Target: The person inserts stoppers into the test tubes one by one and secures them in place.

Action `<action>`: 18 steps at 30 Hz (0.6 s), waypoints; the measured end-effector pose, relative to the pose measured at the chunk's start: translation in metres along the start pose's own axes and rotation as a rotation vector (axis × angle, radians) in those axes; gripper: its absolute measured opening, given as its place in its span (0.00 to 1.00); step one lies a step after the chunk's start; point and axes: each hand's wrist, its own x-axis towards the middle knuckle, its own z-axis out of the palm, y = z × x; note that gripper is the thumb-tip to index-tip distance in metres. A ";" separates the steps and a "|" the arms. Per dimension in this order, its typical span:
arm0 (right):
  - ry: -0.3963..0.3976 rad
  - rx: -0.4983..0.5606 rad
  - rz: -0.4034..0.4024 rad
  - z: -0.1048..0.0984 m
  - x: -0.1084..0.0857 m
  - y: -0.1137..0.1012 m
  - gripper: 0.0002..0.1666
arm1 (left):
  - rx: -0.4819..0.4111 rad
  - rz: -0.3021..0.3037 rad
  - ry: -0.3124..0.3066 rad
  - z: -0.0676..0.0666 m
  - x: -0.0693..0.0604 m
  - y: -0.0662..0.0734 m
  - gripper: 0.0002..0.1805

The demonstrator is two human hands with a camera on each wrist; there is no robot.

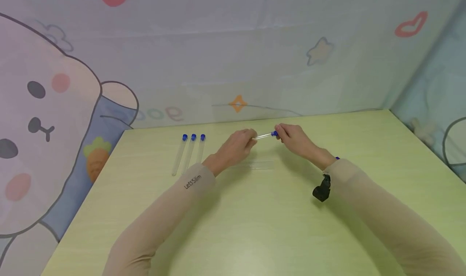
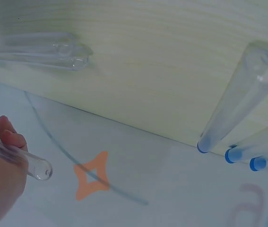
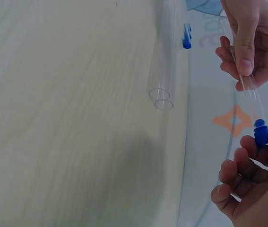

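My left hand (image 1: 238, 144) grips a clear test tube (image 1: 263, 136) above the table, its rounded end sticking out past the fingers in the left wrist view. At the tube's other end, my right hand (image 1: 295, 138) pinches a blue cap (image 3: 261, 134) between thumb and fingers. The cap sits at the tube's mouth; how far in it goes, I cannot tell. Below the hands, two uncapped clear tubes (image 3: 164, 71) lie side by side on the table, their open ends toward the right.
Left of my left hand, three tubes with blue caps (image 1: 193, 137) lie in a row on the pale wooden table (image 1: 247, 219). A printed cloth (image 1: 218, 57) hangs behind the table's far edge. A black device (image 1: 322, 189) hangs at my right wrist.
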 end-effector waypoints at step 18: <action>0.074 0.064 0.129 0.015 -0.003 -0.012 0.26 | 0.077 -0.016 0.038 0.011 0.000 0.011 0.11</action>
